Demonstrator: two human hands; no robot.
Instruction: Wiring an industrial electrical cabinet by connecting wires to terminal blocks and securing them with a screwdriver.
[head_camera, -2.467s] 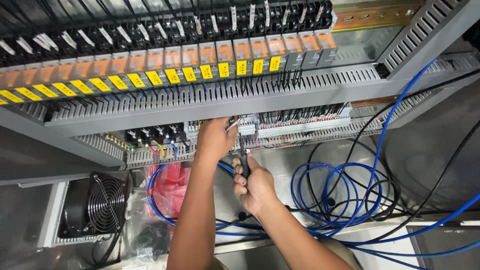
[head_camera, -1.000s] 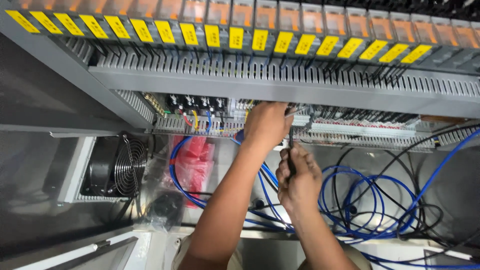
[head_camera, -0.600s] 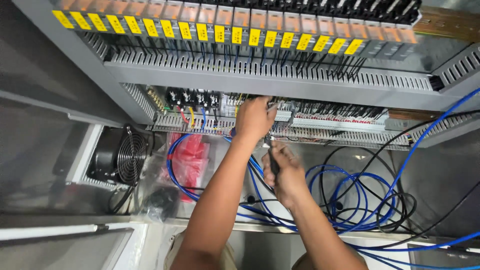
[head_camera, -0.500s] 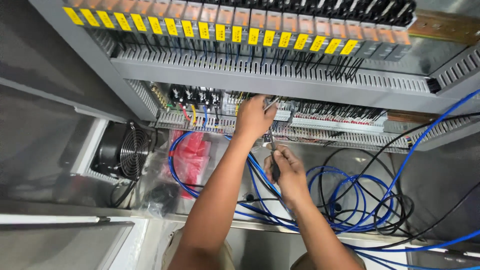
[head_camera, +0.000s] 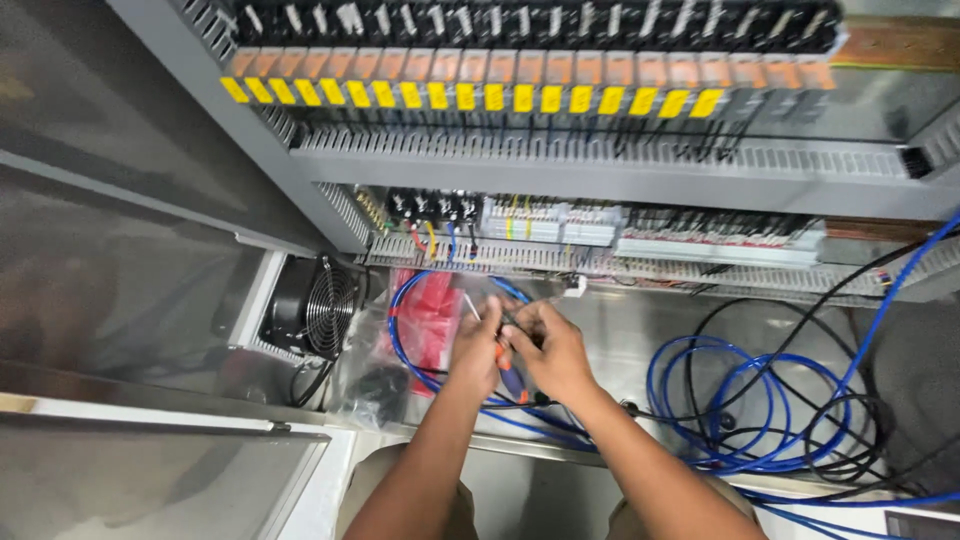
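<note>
Below, the parts of the open electrical cabinet at this moment.

Left hand (head_camera: 478, 345): fingers curled round a small tool with an orange handle (head_camera: 497, 352), a thin white wire end (head_camera: 470, 304) rising from the grip.
Right hand (head_camera: 548, 345): closed in a pinch on the dark upper end of the same tool, touching the left hand (both hands low in the cabinet, clear of the terminals).
Work in hand: wire end and tool sit between the two hands, just below the lower terminal strip (head_camera: 560, 222); judged, the wire is being prepared and is not yet landed in a terminal.
Done so far: upper relay row with yellow tags (head_camera: 470, 97) looks fully wired.
Left to do: coiled blue cable (head_camera: 740, 400) lies loose on the cabinet floor (head_camera: 640, 330), unrouted.
Edges: slotted grey wire duct (head_camera: 600, 170) above, cooling fan (head_camera: 325, 308) to the left.
Open room: bare floor panel between hands and coil; red bag (head_camera: 430, 315) crowds the left.
</note>
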